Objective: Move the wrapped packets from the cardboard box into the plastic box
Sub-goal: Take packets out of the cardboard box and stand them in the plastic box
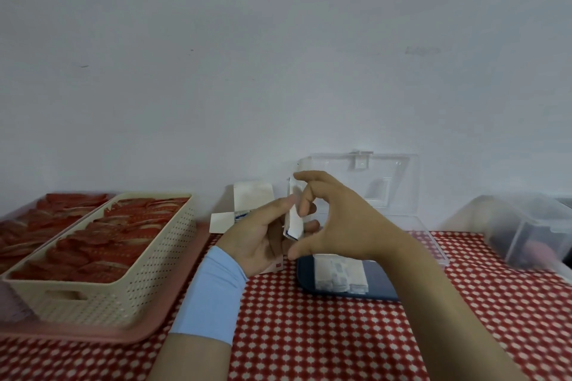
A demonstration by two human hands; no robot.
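Observation:
My left hand [257, 241], with a light blue wristband, grips a small white cardboard box [250, 198] whose flaps stand open toward the wall. A thin stack of white wrapped packets [294, 221] stands upright between my two hands. The fingers of my right hand [340, 226] pinch it at the top, and my left thumb touches it. The clear plastic box [433, 241] sits behind my right hand with its lid [365, 170] up against the wall. More white packets [339, 277] lie on a dark blue tray [380, 283] under my right wrist.
A cream perforated basket [102, 297] full of red packets stands on a pink tray [130, 334] at the left, with more red packets behind it. A second clear container [526, 226] sits at the right. A red-and-white checked cloth [309, 343] covers the table.

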